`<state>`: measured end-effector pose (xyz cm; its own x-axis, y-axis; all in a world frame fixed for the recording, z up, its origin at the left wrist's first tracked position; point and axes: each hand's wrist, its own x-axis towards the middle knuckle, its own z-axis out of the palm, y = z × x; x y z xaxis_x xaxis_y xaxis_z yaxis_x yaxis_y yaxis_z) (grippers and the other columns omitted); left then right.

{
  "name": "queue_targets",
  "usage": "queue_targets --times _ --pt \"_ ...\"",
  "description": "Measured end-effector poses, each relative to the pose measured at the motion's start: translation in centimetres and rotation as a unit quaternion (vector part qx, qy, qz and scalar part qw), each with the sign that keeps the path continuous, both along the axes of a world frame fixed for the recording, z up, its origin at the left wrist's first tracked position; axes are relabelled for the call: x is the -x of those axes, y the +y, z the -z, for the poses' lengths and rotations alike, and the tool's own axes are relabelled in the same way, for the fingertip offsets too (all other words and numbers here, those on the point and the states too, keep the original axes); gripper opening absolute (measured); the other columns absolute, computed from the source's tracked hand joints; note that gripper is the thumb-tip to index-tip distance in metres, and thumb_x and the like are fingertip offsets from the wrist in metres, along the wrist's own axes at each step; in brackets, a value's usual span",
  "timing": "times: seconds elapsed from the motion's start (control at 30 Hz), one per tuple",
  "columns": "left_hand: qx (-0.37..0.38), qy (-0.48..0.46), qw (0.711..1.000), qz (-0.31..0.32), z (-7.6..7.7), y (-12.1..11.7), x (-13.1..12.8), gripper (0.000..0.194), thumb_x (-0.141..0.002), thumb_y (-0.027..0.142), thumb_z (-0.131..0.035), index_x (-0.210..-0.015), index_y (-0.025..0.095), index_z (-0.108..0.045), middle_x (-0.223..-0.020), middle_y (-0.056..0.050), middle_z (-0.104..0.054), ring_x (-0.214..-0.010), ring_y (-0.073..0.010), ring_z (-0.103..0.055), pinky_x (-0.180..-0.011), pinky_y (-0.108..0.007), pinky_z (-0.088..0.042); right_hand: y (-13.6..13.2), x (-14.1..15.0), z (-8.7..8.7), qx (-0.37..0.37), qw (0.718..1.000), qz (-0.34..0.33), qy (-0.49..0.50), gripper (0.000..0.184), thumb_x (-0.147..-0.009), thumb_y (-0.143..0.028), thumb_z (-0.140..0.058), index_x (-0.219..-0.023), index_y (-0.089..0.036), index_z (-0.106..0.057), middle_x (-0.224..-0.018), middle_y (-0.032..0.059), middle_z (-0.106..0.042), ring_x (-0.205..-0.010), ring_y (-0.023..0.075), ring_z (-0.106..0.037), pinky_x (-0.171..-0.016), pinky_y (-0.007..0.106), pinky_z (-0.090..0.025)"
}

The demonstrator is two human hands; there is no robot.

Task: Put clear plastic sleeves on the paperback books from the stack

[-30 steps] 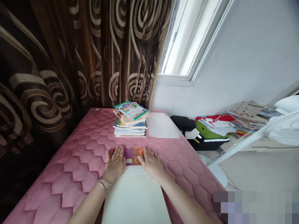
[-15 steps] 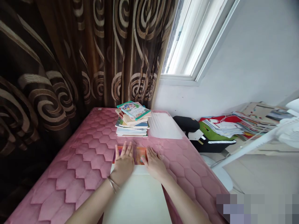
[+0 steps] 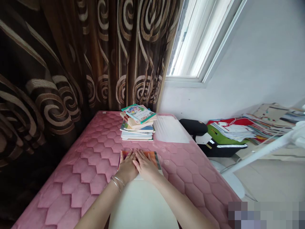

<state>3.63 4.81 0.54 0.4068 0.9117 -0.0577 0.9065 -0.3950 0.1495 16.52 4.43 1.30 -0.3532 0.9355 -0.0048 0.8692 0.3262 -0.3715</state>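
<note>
A book [image 3: 153, 156] with an orange and purple cover lies flat on the pink quilted mattress [image 3: 95, 171]. My left hand [image 3: 128, 166] rests flat on the cover with its fingers stretched forward. Beside it, my right hand [image 3: 147, 164] also lies flat, its fingers against or partly over those of my left hand. Neither hand grips anything. A smooth pale surface [image 3: 143, 203] reaches from the book's near edge toward me, between my forearms; what it is I cannot make out. My hands hide much of the cover.
Behind the book stands a stack of books [image 3: 138, 127], topped by a green-edged one. White translucent material [image 3: 170, 128] lies to its right. Beyond the mattress edge are a black and green bag [image 3: 219, 136], piled papers [image 3: 269, 121] and a white fan [image 3: 259, 152].
My right hand has slid left across the cover until it meets my left hand, baring the cover's right side. My left hand has barely moved. The view has shifted slightly.
</note>
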Motion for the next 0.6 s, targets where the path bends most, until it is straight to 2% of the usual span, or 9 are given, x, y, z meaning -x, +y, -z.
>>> queue_targets --times 0.13,0.27,0.4,0.5,0.6 --pt "-0.011 -0.018 1.000 -0.008 0.3 0.1 0.1 0.057 -0.092 0.039 -0.023 -0.146 0.023 -0.021 -0.152 -0.004 -0.025 -0.142 -0.0247 -0.015 -0.111 -0.060 0.006 -0.1 -0.7 -0.1 0.037 0.999 0.021 -0.027 0.064 -0.095 -0.049 -0.016 -0.145 -0.008 -0.026 -0.151 0.0122 -0.024 -0.141 0.0203 -0.018 -0.114 0.044 -0.010" --pt "-0.004 -0.032 0.999 -0.031 0.6 0.2 0.3 0.059 -0.091 0.041 -0.022 -0.147 0.023 -0.019 -0.153 -0.001 -0.020 -0.142 -0.0233 -0.016 -0.111 -0.059 0.007 -0.6 -2.9 0.5 0.020 0.995 0.071 -0.066 0.067 -0.095 -0.050 -0.016 -0.144 -0.005 -0.028 -0.150 0.0156 -0.025 -0.141 0.0236 -0.018 -0.114 0.047 -0.006" --pt "0.002 -0.023 0.998 -0.061 0.5 0.1 1.0 0.064 -0.089 0.049 -0.023 -0.147 0.021 -0.018 -0.154 -0.002 -0.015 -0.142 -0.0235 -0.016 -0.112 -0.058 0.005 -0.8 -4.6 1.3 0.025 0.987 0.129 -0.088 0.071 -0.094 -0.052 -0.012 -0.144 -0.003 -0.024 -0.151 0.0156 -0.022 -0.141 0.0252 -0.019 -0.112 0.053 -0.005" --pt "0.013 -0.011 0.994 -0.109 0.0 -0.2 2.0 0.068 -0.088 0.054 -0.024 -0.147 0.019 -0.019 -0.154 -0.005 -0.015 -0.142 -0.0253 -0.015 -0.112 -0.059 0.000 -0.7 -5.1 1.5 0.033 0.987 0.129 -0.094 0.071 -0.094 -0.051 -0.010 -0.144 -0.003 -0.022 -0.152 0.0143 -0.020 -0.141 0.0242 -0.017 -0.112 0.054 -0.004" --pt "0.007 0.010 0.984 -0.175 -0.6 -1.1 3.3 0.063 -0.088 0.050 -0.028 -0.145 0.021 -0.026 -0.153 -0.007 -0.020 -0.141 -0.0294 -0.017 -0.109 -0.065 -0.004 -0.7 -5.0 1.3 0.042 0.987 0.123 -0.099 0.071 -0.094 -0.052 -0.009 -0.145 -0.004 -0.023 -0.152 0.0141 -0.019 -0.142 0.0242 -0.015 -0.112 0.053 -0.004"
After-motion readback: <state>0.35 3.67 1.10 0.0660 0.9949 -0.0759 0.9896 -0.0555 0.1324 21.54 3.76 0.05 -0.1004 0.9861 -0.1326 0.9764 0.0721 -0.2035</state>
